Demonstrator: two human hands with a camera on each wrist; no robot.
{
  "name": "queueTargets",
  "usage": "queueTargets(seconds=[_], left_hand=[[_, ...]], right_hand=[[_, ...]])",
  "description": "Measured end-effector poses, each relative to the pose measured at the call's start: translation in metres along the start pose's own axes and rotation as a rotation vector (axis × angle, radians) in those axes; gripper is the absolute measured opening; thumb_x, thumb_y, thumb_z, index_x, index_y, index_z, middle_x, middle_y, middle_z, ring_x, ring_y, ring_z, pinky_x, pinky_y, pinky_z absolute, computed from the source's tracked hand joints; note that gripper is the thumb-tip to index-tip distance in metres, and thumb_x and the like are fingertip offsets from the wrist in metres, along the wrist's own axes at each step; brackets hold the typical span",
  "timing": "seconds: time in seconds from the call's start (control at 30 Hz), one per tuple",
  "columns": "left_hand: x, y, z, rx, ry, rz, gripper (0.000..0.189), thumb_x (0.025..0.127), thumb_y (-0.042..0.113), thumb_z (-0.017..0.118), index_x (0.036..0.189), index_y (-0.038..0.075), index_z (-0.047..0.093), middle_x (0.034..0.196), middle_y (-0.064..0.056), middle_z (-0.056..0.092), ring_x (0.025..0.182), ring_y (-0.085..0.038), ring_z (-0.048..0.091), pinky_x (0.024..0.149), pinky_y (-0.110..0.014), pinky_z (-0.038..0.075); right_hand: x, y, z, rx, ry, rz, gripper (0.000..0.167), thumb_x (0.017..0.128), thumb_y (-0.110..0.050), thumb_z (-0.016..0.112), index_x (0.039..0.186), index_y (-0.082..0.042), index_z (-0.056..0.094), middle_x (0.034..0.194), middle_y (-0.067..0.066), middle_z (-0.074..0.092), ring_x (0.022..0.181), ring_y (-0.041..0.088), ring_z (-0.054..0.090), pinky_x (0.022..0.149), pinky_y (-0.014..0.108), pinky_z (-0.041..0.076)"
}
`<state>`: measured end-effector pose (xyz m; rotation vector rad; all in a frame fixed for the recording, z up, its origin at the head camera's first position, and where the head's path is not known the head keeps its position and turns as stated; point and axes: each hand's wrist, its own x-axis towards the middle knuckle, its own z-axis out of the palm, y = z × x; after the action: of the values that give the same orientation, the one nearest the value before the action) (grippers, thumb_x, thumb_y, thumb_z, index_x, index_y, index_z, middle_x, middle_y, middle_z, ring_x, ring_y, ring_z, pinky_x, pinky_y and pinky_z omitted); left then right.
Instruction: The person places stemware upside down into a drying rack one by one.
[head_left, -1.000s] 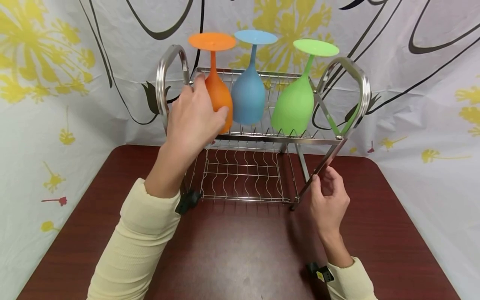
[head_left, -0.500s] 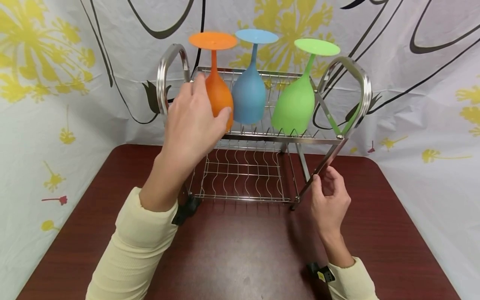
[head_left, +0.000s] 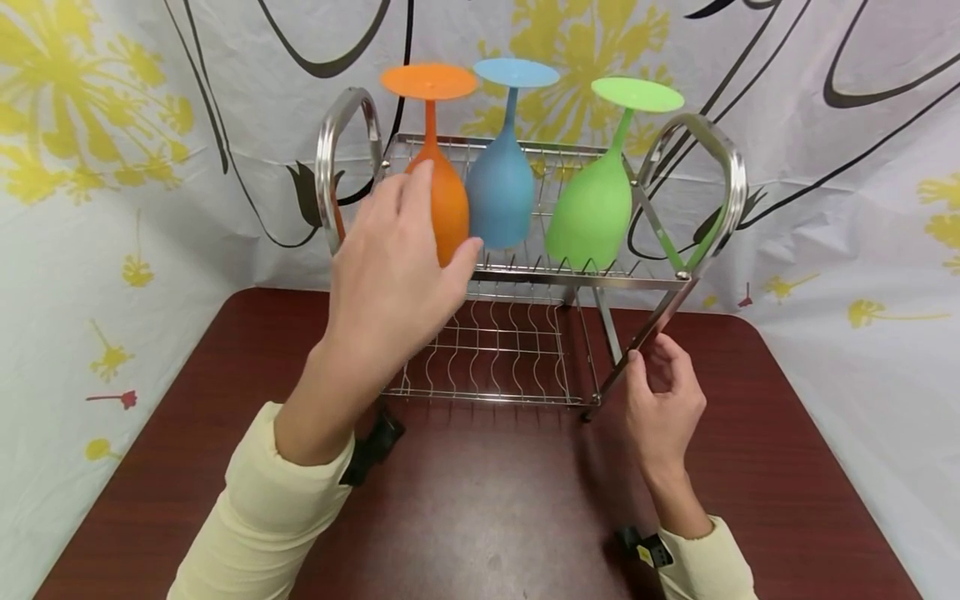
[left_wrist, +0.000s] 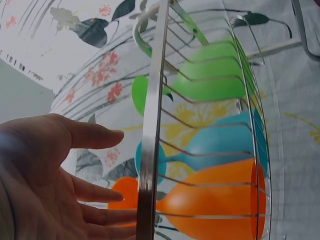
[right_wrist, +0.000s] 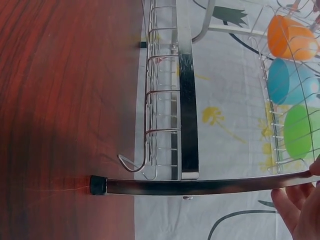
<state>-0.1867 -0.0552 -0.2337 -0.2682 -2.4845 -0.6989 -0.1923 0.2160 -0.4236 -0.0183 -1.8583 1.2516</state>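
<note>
An orange wine glass [head_left: 448, 204], a blue one [head_left: 501, 196] and a green one [head_left: 591, 208] stand upside down on the upper shelf of a metal dish rack [head_left: 585, 282]. My left hand [head_left: 386, 275] is in front of the orange glass, overlapping its bowl in the head view. In the left wrist view its fingers and thumb are extended and apart, with nothing between them. Low on the rack's right side, my right hand [head_left: 663, 408] pinches the slanting metal leg [right_wrist: 220, 186] between thumb and fingers.
The rack stands at the back of a dark red-brown table [head_left: 480, 500]. Its lower shelf [head_left: 495, 350] has wavy wires and bears nothing visible. Curved metal handles [head_left: 327, 167] rise at both ends. A flower-patterned white cloth [head_left: 165, 233] hangs behind.
My left hand has drawn back from the orange glass, moving slightly down and toward me with its thumb spreading away. The glasses, rack and right hand stay in place.
</note>
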Motion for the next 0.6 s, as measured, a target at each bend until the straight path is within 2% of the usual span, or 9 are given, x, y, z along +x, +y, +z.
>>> queueTargets(seconds=[0.13, 0.3, 0.5, 0.6], left_hand=[[-0.008, 0.003, 0.001, -0.021, -0.010, 0.110, 0.070, 0.086, 0.032, 0.071, 0.142, 0.000, 0.043, 0.135, -0.017, 0.053, 0.120, -0.033, 0.051, 0.102, -0.046, 0.044], [-0.018, 0.003, 0.005, -0.012, 0.028, 0.240, 0.070, 0.084, 0.031, 0.074, 0.139, -0.002, 0.046, 0.135, -0.019, 0.052, 0.124, -0.034, 0.049, 0.103, -0.048, 0.044], [-0.030, 0.001, 0.007, -0.006, 0.014, 0.288, 0.068, 0.085, 0.031, 0.073, 0.140, 0.001, 0.047, 0.142, -0.023, 0.046, 0.134, -0.035, 0.041, 0.097, -0.059, 0.045], [-0.035, 0.000, 0.009, -0.002, 0.000, 0.327, 0.067, 0.085, 0.031, 0.073, 0.139, 0.001, 0.048, 0.143, -0.022, 0.045, 0.135, -0.037, 0.040, 0.097, -0.061, 0.044]], right_hand=[[0.000, -0.002, -0.001, -0.017, 0.006, 0.000, 0.029, 0.086, 0.004, 0.065, 0.115, 0.006, 0.065, 0.097, 0.017, 0.066, 0.083, 0.003, 0.063, 0.074, 0.009, 0.050], [0.000, -0.017, -0.002, -0.020, 0.012, -0.008, 0.027, 0.086, 0.006, 0.064, 0.113, 0.009, 0.065, 0.096, 0.020, 0.063, 0.081, 0.001, 0.061, 0.072, 0.008, 0.050], [0.000, -0.035, -0.002, 0.027, 0.031, -0.024, 0.027, 0.085, 0.009, 0.063, 0.112, 0.010, 0.063, 0.097, 0.019, 0.061, 0.083, 0.005, 0.062, 0.072, 0.010, 0.051], [0.000, -0.040, -0.001, 0.043, 0.058, -0.049, 0.028, 0.084, 0.009, 0.063, 0.111, 0.012, 0.063, 0.098, 0.018, 0.059, 0.085, 0.010, 0.061, 0.072, 0.012, 0.051]])
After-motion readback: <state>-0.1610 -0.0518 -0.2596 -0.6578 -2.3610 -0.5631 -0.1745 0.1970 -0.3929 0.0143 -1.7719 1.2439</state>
